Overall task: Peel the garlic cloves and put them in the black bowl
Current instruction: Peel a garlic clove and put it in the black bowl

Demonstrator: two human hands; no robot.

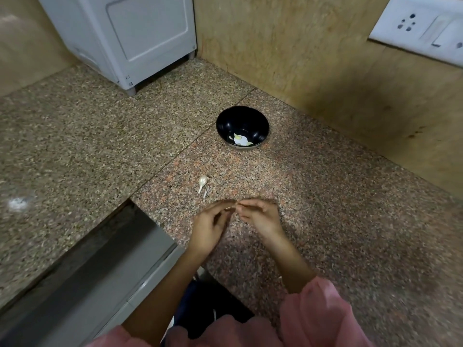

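counter (325, 196) is speckled polished granite, smooth with a bit of sheen. bowl (242, 121) is glossy black, you can see light spots on the inside. garlic (202, 181) has that papery pale skin. appliance (130, 33) looks like smooth grey plastic, wall (300, 46) matt tan stone, sleeves (318, 311) soft pink cloth.

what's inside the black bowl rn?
The black bowl holds a few pale pieces at the bottom, probably peeled garlic, one yellowish. The count is unclear, and the near rim hides the front of the floor.
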